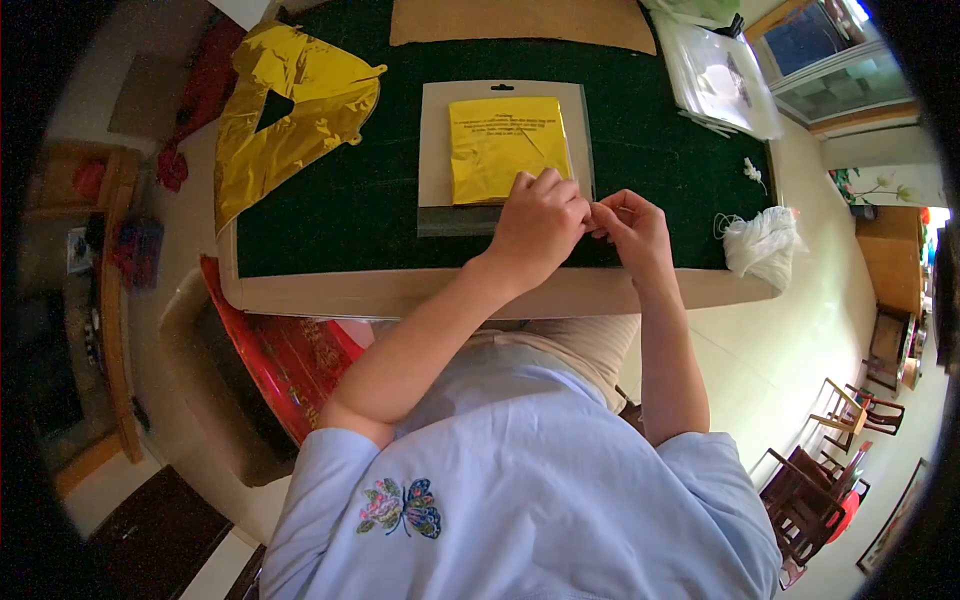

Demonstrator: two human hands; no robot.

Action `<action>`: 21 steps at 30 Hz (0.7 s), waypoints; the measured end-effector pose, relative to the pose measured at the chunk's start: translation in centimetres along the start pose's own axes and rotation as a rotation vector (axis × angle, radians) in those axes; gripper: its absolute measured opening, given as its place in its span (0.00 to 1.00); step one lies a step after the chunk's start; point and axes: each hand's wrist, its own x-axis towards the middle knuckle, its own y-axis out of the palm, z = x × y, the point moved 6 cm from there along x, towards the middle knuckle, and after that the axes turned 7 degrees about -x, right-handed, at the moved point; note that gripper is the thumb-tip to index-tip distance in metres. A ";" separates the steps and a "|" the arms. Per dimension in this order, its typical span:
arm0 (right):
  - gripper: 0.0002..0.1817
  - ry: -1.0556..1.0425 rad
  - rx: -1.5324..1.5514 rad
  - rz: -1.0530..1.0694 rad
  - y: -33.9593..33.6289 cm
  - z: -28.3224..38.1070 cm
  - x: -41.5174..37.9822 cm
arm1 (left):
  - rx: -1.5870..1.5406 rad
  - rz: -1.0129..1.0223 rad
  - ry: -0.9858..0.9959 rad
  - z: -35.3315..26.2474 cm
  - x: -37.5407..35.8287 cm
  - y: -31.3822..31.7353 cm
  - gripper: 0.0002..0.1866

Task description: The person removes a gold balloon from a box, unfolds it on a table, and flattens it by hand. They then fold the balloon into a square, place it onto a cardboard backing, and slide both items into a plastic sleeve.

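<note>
A flat, folded yellow foil packet [500, 150] with small printed text lies on a pale backing card [433, 130] that has a hanging slot at its top. Clear plastic [455, 222] shows along the card's lower and right edges. My left hand [543, 222] is closed over the lower right corner of the packet and card. My right hand [634, 235] is closed just to the right, thumb and finger pinched together. The fingertips of both hands meet by the plastic's right edge; whatever they pinch is too small to make out.
A gold foil balloon [290, 110], deflated, hangs over the table's left edge. Clear plastic bags [715, 75] lie at the back right, with a white bundle [760, 243] at the front right corner. A brown sheet [520, 22] covers the far side of the green tabletop [330, 220].
</note>
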 end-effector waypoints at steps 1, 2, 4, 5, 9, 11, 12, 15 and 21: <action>0.05 -0.003 -0.001 0.004 0.0 0.0 0.0 | 0.018 0.014 0.007 0.1 0.0 0.2 0.04; 0.05 -0.004 0.003 0.002 0.1 -0.1 0.0 | 0.036 0.028 0.015 0.1 0.1 0.4 0.04; 0.05 -0.004 0.010 -0.003 0.1 -0.3 0.0 | 0.052 0.036 0.023 0.1 0.1 0.6 0.04; 0.06 -0.004 0.000 -0.014 0.1 -0.3 0.0 | 0.060 0.041 0.026 0.0 0.1 0.7 0.05; 0.06 -0.025 -0.076 -0.056 -0.1 -1.0 0.4 | 0.057 0.008 0.014 -0.2 0.0 0.4 0.06; 0.06 0.007 -0.131 -0.098 -0.2 -0.9 0.5 | 0.016 -0.070 0.012 -0.1 -0.4 -0.6 0.06; 0.06 0.050 -0.159 -0.130 -0.5 -0.7 0.4 | -0.163 -0.097 -0.147 0.8 -1.0 -1.2 0.05; 0.07 0.089 -0.164 -0.117 -0.7 0.2 0.3 | -0.644 -0.282 -0.517 4.3 -4.1 -2.2 0.04; 0.07 0.051 -0.166 -0.073 0.3 0.7 0.1 | -0.226 -0.047 -0.200 1.0 -1.3 -1.8 0.06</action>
